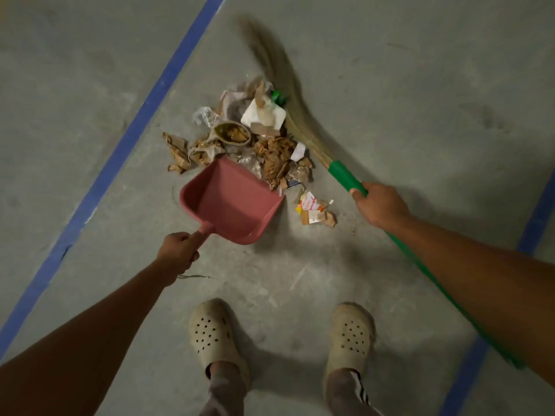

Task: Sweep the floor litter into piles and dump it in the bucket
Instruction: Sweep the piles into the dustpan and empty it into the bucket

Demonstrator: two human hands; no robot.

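A pile of litter (255, 139) lies on the concrete floor: crumpled brown paper, clear plastic, white scraps, a paper cup and a green cap. My left hand (178, 252) grips the handle of a pink dustpan (231, 202), whose open mouth touches the near edge of the pile. The pan looks empty. My right hand (380, 205) grips the green handle of a grass broom (288, 97). Its blurred bristles curve round the far right side of the pile. A small clump of wrappers (315, 210) lies apart, just right of the pan. No bucket is in view.
A blue tape line (120, 154) runs diagonally across the floor on the left, and another blue line (468, 364) runs on the right. My two feet in beige clogs (213, 334) stand just behind the pan. A thin string (195, 276) lies by my left wrist.
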